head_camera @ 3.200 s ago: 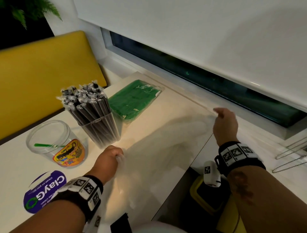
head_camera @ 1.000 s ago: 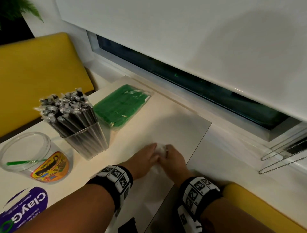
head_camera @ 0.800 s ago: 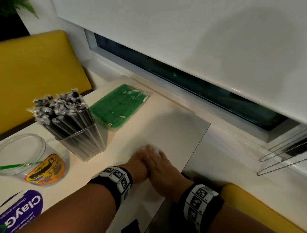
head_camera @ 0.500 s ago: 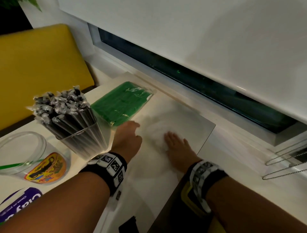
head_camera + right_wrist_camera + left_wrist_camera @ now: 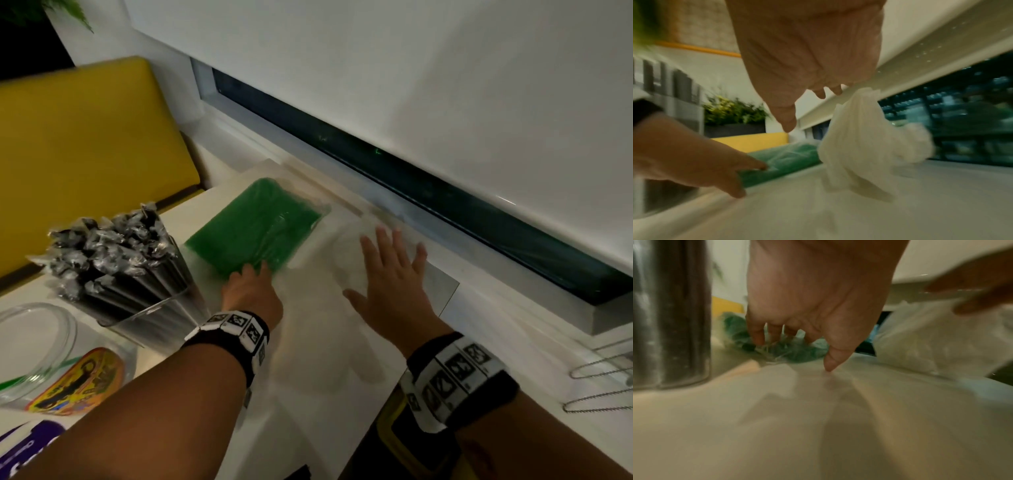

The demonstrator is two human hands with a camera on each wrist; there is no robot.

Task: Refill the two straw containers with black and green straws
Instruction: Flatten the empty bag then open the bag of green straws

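A sealed pack of green straws [image 5: 253,222] lies flat at the far side of the table [image 5: 308,394]. My left hand [image 5: 251,275] rests its straight fingers on the pack's near end [image 5: 797,352], with the thumb down on the tabletop. My right hand [image 5: 394,270] is open with fingers spread, against a crumpled clear plastic bag [image 5: 869,146] near the window edge. A square clear container packed with wrapped black straws [image 5: 137,274] stands left of my left hand. A round clear jar [image 5: 65,329] at the left edge holds a single green straw [image 5: 13,380].
A purple lid [image 5: 27,448] lies at the near left. The yellow bench back [image 5: 85,154] stands behind the table. The window sill [image 5: 513,335] runs along the right, with bead chains [image 5: 599,377] on it. The table's right edge drops off below my right wrist.
Both hands left the near table edge, where they bunched up the plastic bag. The left went forward to the green pack; the right opened and moved with the bag toward the window.
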